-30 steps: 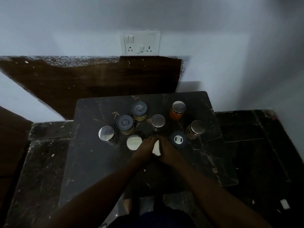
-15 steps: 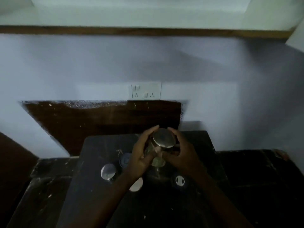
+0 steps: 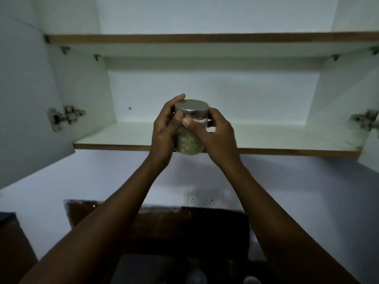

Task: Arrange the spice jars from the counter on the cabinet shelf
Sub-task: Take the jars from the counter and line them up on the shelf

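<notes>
Head view: curled fingers point(image 3: 178, 117) of the left hand point(image 3: 164, 132) and right hand point(image 3: 213, 136) wrap a spice jar point(image 3: 189, 138) from both sides, thumbs meeting on its front just under the silver lid point(image 3: 191, 108). It is held upright in the air before the front edge of the lower cabinet shelf point(image 3: 114, 138), between open doors with metal hinges point(image 3: 65, 116).

Likely home kitchen; wall cabinet point(image 3: 205, 134); spice jar point(image 3: 189, 128)

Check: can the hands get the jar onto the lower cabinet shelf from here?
Probably yes. Left hand and right hand hold the jar at the lower shelf front edge; both doors are open, and the visible shelf surface behind looks bare.
</notes>
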Tool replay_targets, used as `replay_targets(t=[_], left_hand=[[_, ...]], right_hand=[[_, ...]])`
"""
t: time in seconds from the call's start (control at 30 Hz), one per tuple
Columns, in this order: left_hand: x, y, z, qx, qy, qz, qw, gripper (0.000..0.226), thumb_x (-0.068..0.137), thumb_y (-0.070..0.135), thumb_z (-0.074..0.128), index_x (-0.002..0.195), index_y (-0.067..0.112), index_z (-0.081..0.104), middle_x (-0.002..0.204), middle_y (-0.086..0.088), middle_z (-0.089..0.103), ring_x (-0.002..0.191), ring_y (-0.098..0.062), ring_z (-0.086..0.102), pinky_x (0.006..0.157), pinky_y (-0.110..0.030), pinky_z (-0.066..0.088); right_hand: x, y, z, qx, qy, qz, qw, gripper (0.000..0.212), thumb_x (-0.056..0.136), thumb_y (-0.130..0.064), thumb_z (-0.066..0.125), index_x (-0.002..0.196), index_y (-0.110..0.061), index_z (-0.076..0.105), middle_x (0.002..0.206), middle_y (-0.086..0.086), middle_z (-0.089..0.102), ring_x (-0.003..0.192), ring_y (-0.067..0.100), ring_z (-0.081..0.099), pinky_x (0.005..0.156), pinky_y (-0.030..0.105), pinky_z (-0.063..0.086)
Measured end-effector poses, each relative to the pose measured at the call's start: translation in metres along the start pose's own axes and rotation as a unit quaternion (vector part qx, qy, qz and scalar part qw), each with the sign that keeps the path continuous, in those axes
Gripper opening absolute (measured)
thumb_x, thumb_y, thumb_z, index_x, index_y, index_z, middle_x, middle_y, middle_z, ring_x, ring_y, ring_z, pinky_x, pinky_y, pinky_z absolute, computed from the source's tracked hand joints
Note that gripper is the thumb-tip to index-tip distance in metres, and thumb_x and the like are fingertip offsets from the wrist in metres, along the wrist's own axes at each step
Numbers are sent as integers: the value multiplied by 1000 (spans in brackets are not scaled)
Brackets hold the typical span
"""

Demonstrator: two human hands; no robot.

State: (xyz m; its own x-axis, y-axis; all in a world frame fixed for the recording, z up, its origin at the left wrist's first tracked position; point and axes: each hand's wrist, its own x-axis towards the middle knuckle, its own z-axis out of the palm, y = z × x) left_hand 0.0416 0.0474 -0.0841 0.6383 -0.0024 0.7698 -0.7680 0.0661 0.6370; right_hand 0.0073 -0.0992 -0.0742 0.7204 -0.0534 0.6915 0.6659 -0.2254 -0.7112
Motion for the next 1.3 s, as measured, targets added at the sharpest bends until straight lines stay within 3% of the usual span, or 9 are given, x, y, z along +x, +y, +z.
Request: replay_targets(t=[0.17, 0.3, 0.47, 0.57, 0.67, 0.9, 1.03, 1.17, 1.3], left_hand=[[62, -30, -58, 55, 39, -67, 995, 43, 103, 32, 54, 142, 15, 59, 141, -12, 63, 135, -31, 59, 117, -54, 46], [95, -61, -113, 81, 25, -137, 987, 37, 105, 14, 54, 142, 9, 59, 125, -7, 63, 121, -24, 59, 108, -42, 45], [111, -85, -157, 53, 48, -216, 974, 30, 107, 12, 52, 136, 10, 60, 126, -9, 64, 118, -27, 61, 105, -43, 49], [115, -98, -167, 50, 68, -238, 968, 21, 107, 10, 51, 121, 15, 65, 109, -2, 71, 105, -23, 65, 89, -32, 54], [122, -108, -173, 55, 91, -253, 962, 27, 103, 2, 52, 125, 13, 64, 103, -2, 69, 106, -26, 63, 92, -36, 50], [132, -121, -182, 87, 146, -289, 942, 45, 101, 1, 54, 145, 11, 53, 141, -16, 61, 131, -36, 59, 110, -50, 48], [132, -129, -184, 115, 181, -278, 936, 37, 103, 5, 49, 140, 9, 55, 139, -15, 62, 118, -29, 62, 73, -25, 47], [134, -136, -189, 171, 227, -266, 921, 39, 102, 3, 42, 139, 7, 54, 140, -16, 61, 123, -31, 61, 95, -37, 56], [134, -135, -196, 204, 304, -272, 890, 44, 102, 0, 42, 143, 14, 46, 139, -14, 56, 111, -24, 58, 94, -35, 57]], right_hand=[[77, 27, 67, 3, -47, 46, 998, 56, 80, -59, 77, 120, -23, 66, 115, -9, 71, 105, 9, 68, 91, 32, 58], [108, 62, 116, 24, -86, 71, 993, 40, 80, -52, 81, 109, -28, 65, 112, -7, 71, 105, 12, 68, 88, 30, 56], [132, 90, 172, 29, -99, 87, 991, 49, 81, -46, 82, 117, -21, 62, 117, -1, 69, 110, 18, 67, 98, 41, 56], [141, 103, 196, 19, -105, 97, 990, 54, 84, -47, 79, 126, -23, 57, 123, 4, 68, 114, 24, 66, 100, 44, 55], [154, 113, 214, -24, -116, 103, 988, 58, 89, -49, 73, 136, -23, 53, 129, 11, 65, 120, 30, 63, 103, 46, 52], [177, 137, 229, -39, -148, 134, 979, 66, 92, -43, 72, 146, -12, 53, 144, 19, 56, 131, 34, 57, 110, 47, 49], [174, 141, 232, -94, -124, 119, 981, 61, 87, -35, 79, 134, -3, 56, 127, 21, 65, 118, 37, 63, 103, 48, 51], [175, 143, 230, -16, -96, 172, 980, 53, 84, -7, 77, 132, -3, 53, 118, 25, 68, 106, 42, 69, 90, 55, 59], [183, 143, 229, 19, -75, 222, 972, 54, 86, -7, 61, 140, -11, 51, 133, 16, 64, 120, 34, 66, 102, 47, 56]])
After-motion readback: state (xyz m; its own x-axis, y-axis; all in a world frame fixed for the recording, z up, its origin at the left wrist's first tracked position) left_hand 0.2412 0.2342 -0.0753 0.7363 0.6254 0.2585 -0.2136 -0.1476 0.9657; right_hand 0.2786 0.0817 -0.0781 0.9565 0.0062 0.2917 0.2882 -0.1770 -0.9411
